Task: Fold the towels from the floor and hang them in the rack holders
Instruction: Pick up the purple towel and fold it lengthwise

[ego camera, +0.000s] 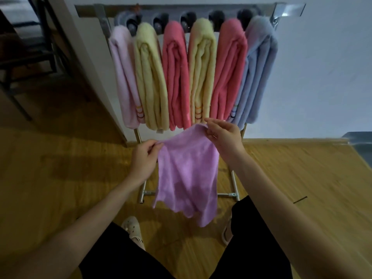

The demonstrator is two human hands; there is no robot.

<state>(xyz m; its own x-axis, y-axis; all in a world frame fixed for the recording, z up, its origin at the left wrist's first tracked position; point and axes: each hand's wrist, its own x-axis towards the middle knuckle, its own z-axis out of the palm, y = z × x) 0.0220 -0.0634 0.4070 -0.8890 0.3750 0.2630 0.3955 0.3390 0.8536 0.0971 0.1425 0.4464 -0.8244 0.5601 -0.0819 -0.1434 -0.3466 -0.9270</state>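
Note:
A purple towel [187, 178] hangs in the air in front of me, held by its top edge. My left hand [144, 158] pinches the top left corner and my right hand [223, 135] pinches the top right corner, a little higher. Behind it stands a metal rack [289, 9] with round grey holders [216, 17] along its top bar. Several folded towels hang from it: a light pink towel [124, 77], a yellow towel [151, 77], a coral towel [176, 77], a second yellow towel [201, 77], a second coral towel [227, 73] and a blue towel [255, 73].
The rack's lower legs [231, 195] rest on a wooden floor [302, 178] against a white wall [322, 67]. A dark chair frame [30, 57] stands at the left beyond a doorway. My slippered feet [132, 228] are just below the towel. A thin dark stick [300, 199] lies right.

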